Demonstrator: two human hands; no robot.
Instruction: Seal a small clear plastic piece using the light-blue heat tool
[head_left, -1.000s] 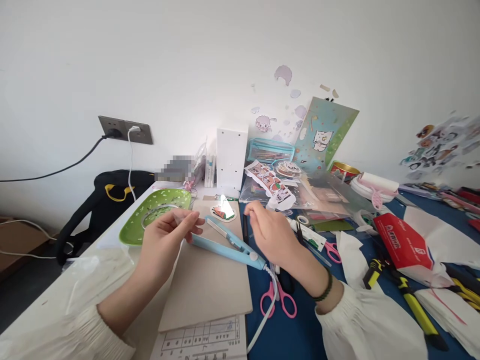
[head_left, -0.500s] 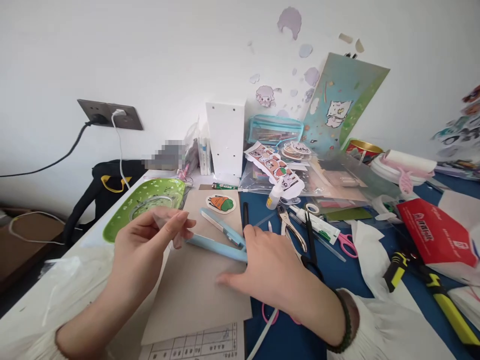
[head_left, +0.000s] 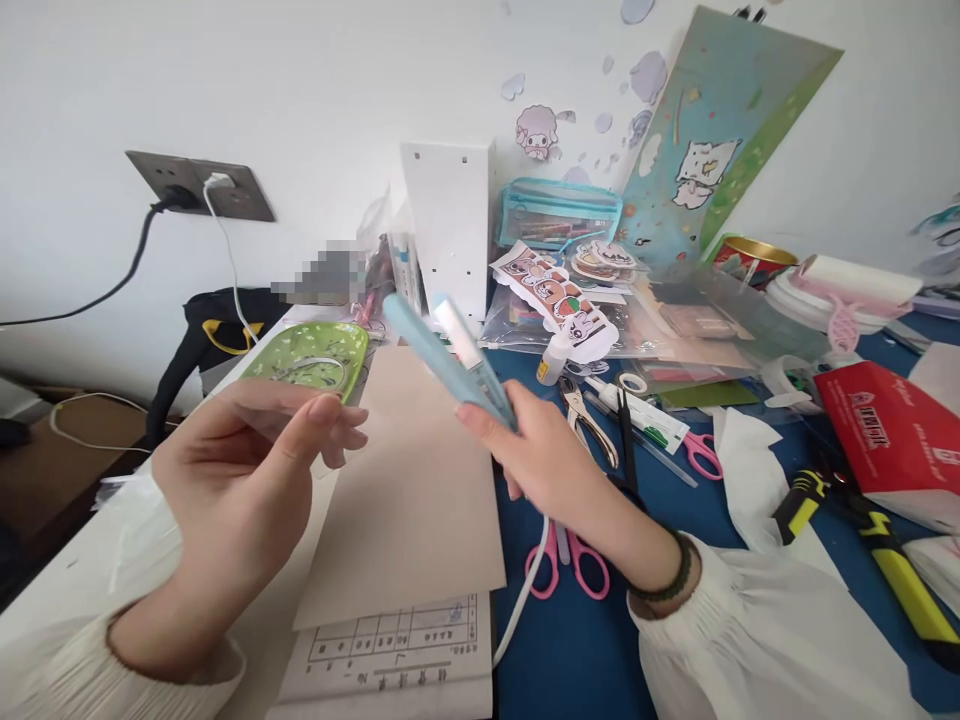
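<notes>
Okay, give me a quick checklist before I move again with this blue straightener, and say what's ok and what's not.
1. Straightener held by the right hand: ok, fingers around its hinge end.
2. Straightener arms apart: ok, there is a gap between them.
3. Straightener off the cardboard: ok, it is held in the air.
4. Cord away from the pink scissors: not ok, it passes over or right against one handle.
5. Plates cool: cannot tell, heat does not show.
6. Left hand holding anything: cannot tell; thumb and finger are pinched, but any clear film is too faint.
</notes>
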